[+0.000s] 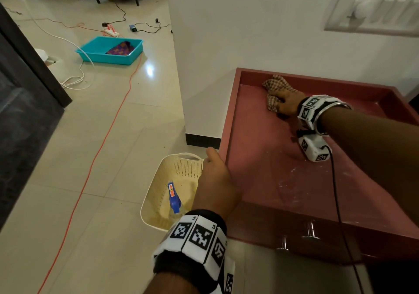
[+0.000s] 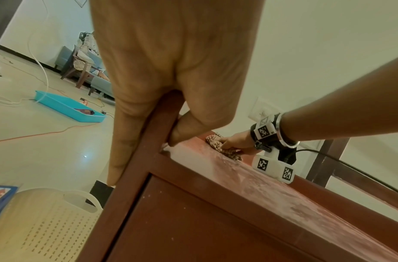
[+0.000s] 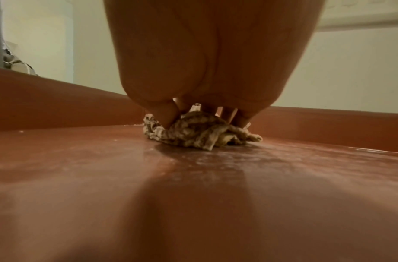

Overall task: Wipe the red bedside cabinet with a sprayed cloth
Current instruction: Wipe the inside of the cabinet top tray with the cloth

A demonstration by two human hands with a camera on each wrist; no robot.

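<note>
Red cabinet top and tiled floor

The red wooden bedside cabinet (image 1: 260, 169) has a raised rim; a crumpled brown checked cloth (image 1: 273, 89) lies on its dusty top. On the pale tiled floor (image 1: 102, 157) stand a cream perforated plastic basket (image 1: 158, 194), a turquoise plastic tray (image 1: 95, 51) and an orange cable (image 1: 99, 148).

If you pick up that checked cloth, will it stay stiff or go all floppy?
Probably floppy: the cloth lies bunched in soft folds under the right hand, so it would likely droop when lifted. It looks light for its size. Pushed along the cabinet top, it should slide and crumple rather than roll, since the surface there looks wet.
</note>
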